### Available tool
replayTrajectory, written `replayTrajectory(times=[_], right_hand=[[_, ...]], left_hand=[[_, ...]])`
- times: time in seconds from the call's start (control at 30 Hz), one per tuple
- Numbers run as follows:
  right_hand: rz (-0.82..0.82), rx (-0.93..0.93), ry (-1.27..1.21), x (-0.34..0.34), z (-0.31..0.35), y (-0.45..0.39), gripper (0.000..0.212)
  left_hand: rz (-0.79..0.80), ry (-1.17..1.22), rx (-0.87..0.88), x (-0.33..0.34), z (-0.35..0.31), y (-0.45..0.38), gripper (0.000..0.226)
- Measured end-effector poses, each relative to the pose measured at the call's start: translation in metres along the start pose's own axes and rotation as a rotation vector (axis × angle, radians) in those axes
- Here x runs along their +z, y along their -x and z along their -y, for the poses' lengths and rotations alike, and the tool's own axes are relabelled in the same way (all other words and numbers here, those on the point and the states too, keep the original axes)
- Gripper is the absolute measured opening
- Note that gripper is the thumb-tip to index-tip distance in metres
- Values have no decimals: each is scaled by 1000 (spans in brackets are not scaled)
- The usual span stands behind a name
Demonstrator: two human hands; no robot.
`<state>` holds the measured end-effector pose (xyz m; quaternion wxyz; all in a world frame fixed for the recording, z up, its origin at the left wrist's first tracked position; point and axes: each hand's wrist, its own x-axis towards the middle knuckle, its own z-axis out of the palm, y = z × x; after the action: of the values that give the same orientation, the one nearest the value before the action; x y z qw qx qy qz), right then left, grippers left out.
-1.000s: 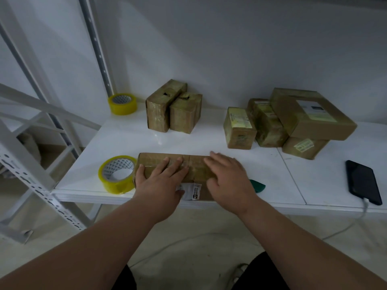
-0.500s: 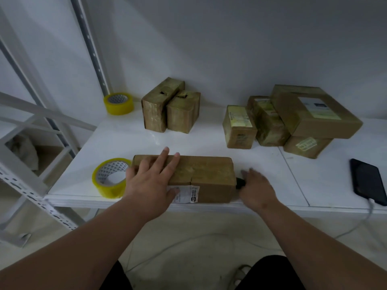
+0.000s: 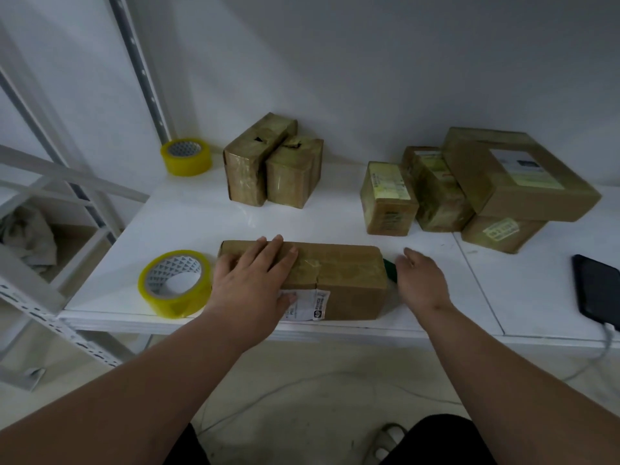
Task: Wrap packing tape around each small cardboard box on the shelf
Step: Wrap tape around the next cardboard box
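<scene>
The long cardboard box (image 3: 335, 280) lies at the front edge of the white shelf (image 3: 188, 223), its length running left to right, with a white label (image 3: 307, 305) on the side facing me. I count seven boxes in all: this one, a pair of taped boxes (image 3: 273, 162) standing together at the back, and four boxes (image 3: 469, 189) grouped at the right, one of them lying on top of the others. There are two rolls of yellow tape: the near roll (image 3: 174, 283) just beside the long box's left end, the far roll (image 3: 186, 156) in the back left corner.

My left hand (image 3: 250, 283) lies flat on the left part of the box top, fingers straight and spread, gripping nothing. My right hand (image 3: 419, 283) is just off the box's right end, fingers loosely curved, right against a small green object (image 3: 390, 268); I cannot tell whether it holds it.

A dark phone (image 3: 597, 290) lies at the shelf's right edge with a white cable (image 3: 609, 344) hanging down. Behind is a plain grey wall, with white metal uprights (image 3: 141, 65) to the left and a pale floor below
</scene>
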<state>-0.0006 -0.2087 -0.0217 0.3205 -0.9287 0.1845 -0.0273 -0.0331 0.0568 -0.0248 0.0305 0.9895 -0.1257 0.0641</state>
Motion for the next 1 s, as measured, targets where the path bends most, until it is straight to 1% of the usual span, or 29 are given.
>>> replayTrajectory(times=[0.03, 0.07, 0.13, 0.17, 0.2, 0.27, 0.3, 0.37, 0.4, 0.47, 0.53, 0.57, 0.6, 0.73, 0.8, 0.87, 0.9, 0.93, 1.0], right_hand=[[-26, -52, -118, 0, 11, 4, 41], [-52, -153, -142, 0, 22, 10, 42], [-85, -405, -18, 0, 42, 24, 42], [-86, -509, 45, 1, 51, 31, 41], [-78, -589, 91, 2, 59, 37, 41], [-67, -712, 149, 6, 71, 50, 38], [-57, -758, 169, 9, 77, 56, 37], [-27, -824, 192, 17, 85, 69, 37], [-8, -846, 198, 21, 89, 75, 36], [21, -884, 210, 28, 96, 84, 35], [34, -912, 217, 34, 104, 91, 33], [36, -919, 215, 37, 108, 94, 32], [37, -929, 207, 39, 112, 97, 31], [30, -953, 173, 47, 128, 105, 27], [30, -942, 159, 50, 134, 108, 26], [40, -913, 142, 52, 138, 112, 25], [44, -895, 135, 53, 139, 115, 24], [45, -872, 128, 54, 141, 118, 24], [55, -799, 82, 56, 145, 124, 22]], left_hand=[[-4, 25, 17, -1, 0, 0, 73], [-24, 54, 40, -3, 0, 1, 72], [-128, 121, 77, -9, -1, 8, 72], [-207, 161, 61, -12, -1, 12, 70], [-295, 205, 10, -15, 0, 17, 67], [-432, 296, -174, -18, 9, 24, 59], [-448, 336, -281, -20, 17, 27, 55], [-366, 371, -476, -19, 38, 36, 54], [-294, 354, -544, -17, 50, 41, 56], [-113, 280, -601, -13, 70, 53, 59], [62, 193, -579, -6, 83, 63, 59], [107, 150, -554, -3, 87, 66, 58], [118, 111, -529, -1, 90, 68, 55], [75, 40, -470, -7, 99, 68, 42], [67, 52, -452, -10, 104, 68, 37], [25, 108, -473, -12, 109, 68, 35], [-18, 182, -496, -14, 111, 68, 33], [-81, 305, -524, -16, 111, 69, 31], [-252, 583, -583, -25, 105, 72, 28]])
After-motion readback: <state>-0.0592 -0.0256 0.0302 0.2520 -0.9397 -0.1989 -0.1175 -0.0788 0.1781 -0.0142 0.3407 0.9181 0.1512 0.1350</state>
